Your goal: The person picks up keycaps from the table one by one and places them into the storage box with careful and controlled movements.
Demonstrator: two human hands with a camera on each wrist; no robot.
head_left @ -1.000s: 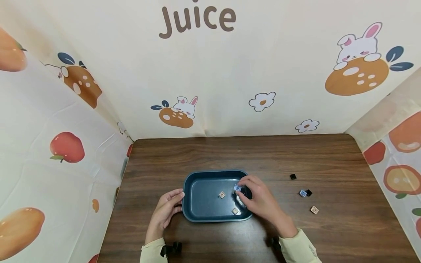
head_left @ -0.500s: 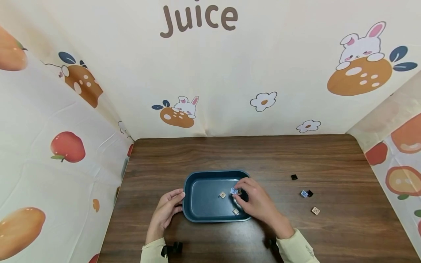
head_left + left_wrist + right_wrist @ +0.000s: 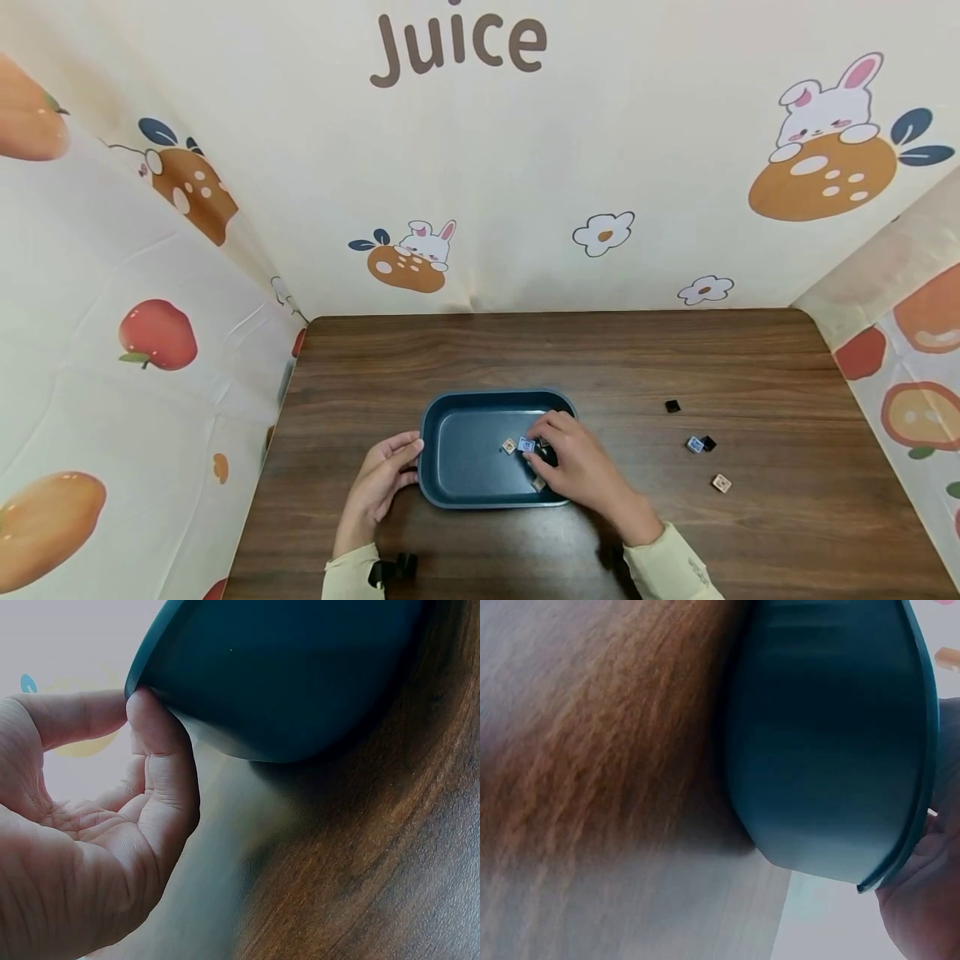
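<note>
In the head view, a dark blue-green tray (image 3: 495,503) lies on the wooden table. My left hand (image 3: 384,477) pinches its left rim; the left wrist view shows thumb and finger on the tray edge (image 3: 262,682). Over the tray's right half, my right hand (image 3: 579,462) pinches a small blue square block (image 3: 527,445) between thumb and fingers. A beige block (image 3: 509,447) lies just left of it. Another pale block (image 3: 538,483) sits near the front wall, partly under the hand. Tray wall (image 3: 825,735) hides most of my right hand (image 3: 922,900) in the right wrist view.
Right of the tray on the table (image 3: 622,358) lie a black block (image 3: 672,407), a blue block (image 3: 695,445) against another black block (image 3: 708,443), and a beige block (image 3: 722,483). A printed cloth (image 3: 510,167) stands along the back and sides.
My right hand has moved left and slightly toward the front inside the tray, carrying the blue block close to the beige one. The left hand keeps its hold on the rim.
</note>
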